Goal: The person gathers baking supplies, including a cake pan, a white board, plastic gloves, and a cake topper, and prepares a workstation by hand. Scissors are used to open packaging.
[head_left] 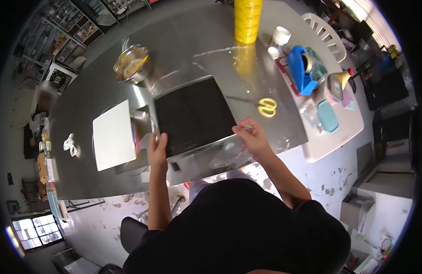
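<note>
A flat black rectangular panel (pixel 195 116) with a thin pale edge lies tilted at the near side of the metal table. My left hand (pixel 158 148) grips its near left edge, thumb on top. At its right corner, my right hand (pixel 251 136) pinches the edge between thumb and fingers. Clear crumpled plastic (pixel 227 155) shows just below the panel, close to my right hand. Left of my left hand stands a white board (pixel 113 136), with small items partly hidden behind it. Yellow-handled scissors (pixel 267 108) lie to the right of the panel.
On the metal table (pixel 183 55) are a steel bowl (pixel 132 65) with a yellow-handled tool, a tall yellow container (pixel 247 23) and a crumpled white piece (pixel 68 142). A white side table (pixel 320 148) on the right carries a blue tape dispenser (pixel 300 68) and a teal case (pixel 328 116).
</note>
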A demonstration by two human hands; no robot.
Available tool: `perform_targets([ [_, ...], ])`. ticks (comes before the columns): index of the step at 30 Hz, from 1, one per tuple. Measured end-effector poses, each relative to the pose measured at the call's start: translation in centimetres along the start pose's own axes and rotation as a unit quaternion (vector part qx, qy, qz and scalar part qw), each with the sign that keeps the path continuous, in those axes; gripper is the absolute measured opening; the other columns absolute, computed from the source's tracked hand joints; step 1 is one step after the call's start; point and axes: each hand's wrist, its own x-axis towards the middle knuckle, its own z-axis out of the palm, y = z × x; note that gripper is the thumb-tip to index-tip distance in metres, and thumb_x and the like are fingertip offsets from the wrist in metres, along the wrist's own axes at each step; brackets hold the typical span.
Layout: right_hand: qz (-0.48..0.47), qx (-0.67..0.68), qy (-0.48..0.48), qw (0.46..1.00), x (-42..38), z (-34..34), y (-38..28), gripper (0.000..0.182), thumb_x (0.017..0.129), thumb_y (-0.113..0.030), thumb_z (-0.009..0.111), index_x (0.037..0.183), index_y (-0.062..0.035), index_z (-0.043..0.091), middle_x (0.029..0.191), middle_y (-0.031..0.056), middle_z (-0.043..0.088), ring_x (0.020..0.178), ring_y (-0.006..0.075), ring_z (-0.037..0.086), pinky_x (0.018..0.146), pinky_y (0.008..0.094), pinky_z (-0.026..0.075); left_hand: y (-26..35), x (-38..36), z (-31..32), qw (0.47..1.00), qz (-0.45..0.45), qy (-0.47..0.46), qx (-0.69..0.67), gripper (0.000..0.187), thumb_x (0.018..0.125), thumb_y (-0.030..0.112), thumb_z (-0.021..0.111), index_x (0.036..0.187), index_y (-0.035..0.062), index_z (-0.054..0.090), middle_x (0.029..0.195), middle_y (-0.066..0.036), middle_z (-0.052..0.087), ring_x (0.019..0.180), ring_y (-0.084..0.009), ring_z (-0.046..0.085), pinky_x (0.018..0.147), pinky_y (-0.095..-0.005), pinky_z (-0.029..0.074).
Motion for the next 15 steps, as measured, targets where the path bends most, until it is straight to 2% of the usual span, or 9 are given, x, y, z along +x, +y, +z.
perform_targets([
  [1, -0.005, -0.005, -0.003, 1.000, 1.0, -2.4, -0.5, 0.012, 0.078, -0.012, 0.061, 0.081, -0.0093, 0.050, 0.064, -0.0025, 0.051, 0.050, 0.0024, 0.044, 0.038, 0.0194, 0.034, -2.0, 1.6, 2.0, 0.999, -0.035, 0.015, 0.029, 0.047, 0.082, 0.021, 0.057, 0.121, 0.0011, 0.039, 0.101, -0.009, 0.055, 0.090, -0.0128, 0.052, 0.078, -0.0246, 0.040],
  [3, -0.045, 0.010, 0.064, 0.997, 2.8, -6.6, -0.4, 0.012, 0.077, -0.013, 0.061, 0.082, -0.0103, 0.050, 0.062, -0.0024, 0.050, 0.046, 0.0039, 0.044, 0.038, 0.0192, 0.033, -0.7, 2.6, 8.3, 0.997, -0.055, -0.046, -0.010, 0.055, 0.081, 0.027, 0.059, 0.124, 0.0014, 0.036, 0.104, -0.012, 0.053, 0.094, -0.0132, 0.050, 0.080, -0.0262, 0.039],
  [5, -0.054, -0.007, 0.081, 0.995, 4.6, -9.9, -1.2, 0.012, 0.077, -0.013, 0.061, 0.081, -0.0108, 0.050, 0.062, -0.0024, 0.051, 0.047, 0.0043, 0.045, 0.039, 0.0193, 0.033, -2.4, 5.1, 12.3, 0.997, -0.064, -0.040, -0.005, 0.059, 0.080, 0.029, 0.060, 0.125, 0.0007, 0.033, 0.106, -0.014, 0.053, 0.095, -0.0142, 0.050, 0.080, -0.0276, 0.040],
  [8, -0.057, -0.016, 0.121, 0.991, 7.6, -13.9, -1.8, 0.012, 0.077, -0.013, 0.061, 0.082, -0.0113, 0.050, 0.063, -0.0019, 0.052, 0.048, 0.0051, 0.046, 0.040, 0.0200, 0.034, -2.8, 7.1, 17.7, 0.995, -0.074, -0.059, 0.000, 0.059, 0.081, 0.029, 0.059, 0.124, -0.0008, 0.033, 0.105, -0.015, 0.053, 0.095, -0.0158, 0.051, 0.080, -0.0278, 0.040],
  [10, -0.056, 0.006, 0.132, 0.990, 9.6, -16.0, -2.1, 0.013, 0.077, -0.014, 0.061, 0.084, -0.0110, 0.050, 0.064, -0.0010, 0.053, 0.051, 0.0063, 0.047, 0.043, 0.0213, 0.036, -3.3, 8.8, 20.4, 0.993, -0.070, -0.090, 0.005, 0.059, 0.081, 0.031, 0.058, 0.125, -0.0001, 0.033, 0.106, -0.014, 0.053, 0.097, -0.0169, 0.051, 0.082, -0.0274, 0.039],
  [15, -0.075, -0.008, 0.121, 0.990, 14.8, -20.3, -1.7, 0.015, 0.077, -0.015, 0.061, 0.086, -0.0104, 0.050, 0.063, -0.0014, 0.051, 0.051, 0.0066, 0.047, 0.043, 0.0222, 0.037, -7.4, 13.5, 24.1, 0.994, -0.073, -0.075, 0.022, 0.054, 0.082, 0.032, 0.056, 0.121, -0.0004, 0.037, 0.103, -0.009, 0.055, 0.092, -0.0149, 0.053, 0.080, -0.0254, 0.041],
])
